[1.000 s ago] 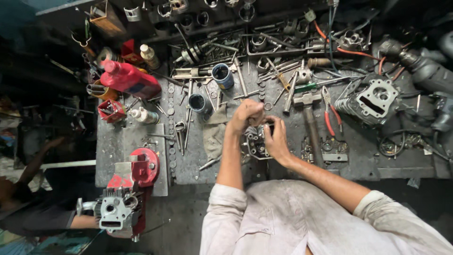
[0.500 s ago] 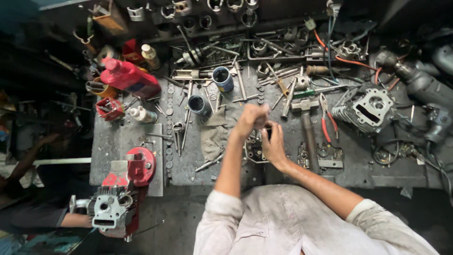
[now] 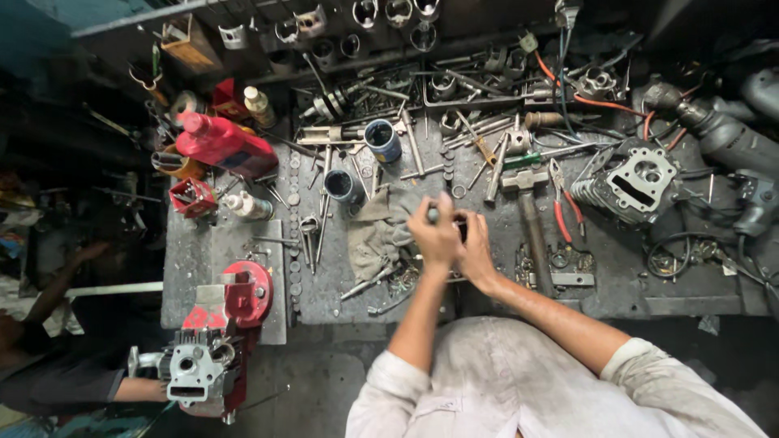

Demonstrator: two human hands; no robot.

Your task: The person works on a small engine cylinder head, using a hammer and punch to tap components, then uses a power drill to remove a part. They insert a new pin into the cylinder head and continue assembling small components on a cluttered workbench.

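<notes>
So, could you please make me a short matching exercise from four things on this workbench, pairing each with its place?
Things:
1. red bottle
2. hammer
3. grey rag
4. finned cylinder head

Places:
A. right of the red-handled pliers
B. far left of the bench, lying on its side
C. just left of the left hand
D. just right of the right hand, handle toward the person

Pairs: 1-B, 2-D, 3-C, 4-A
</notes>
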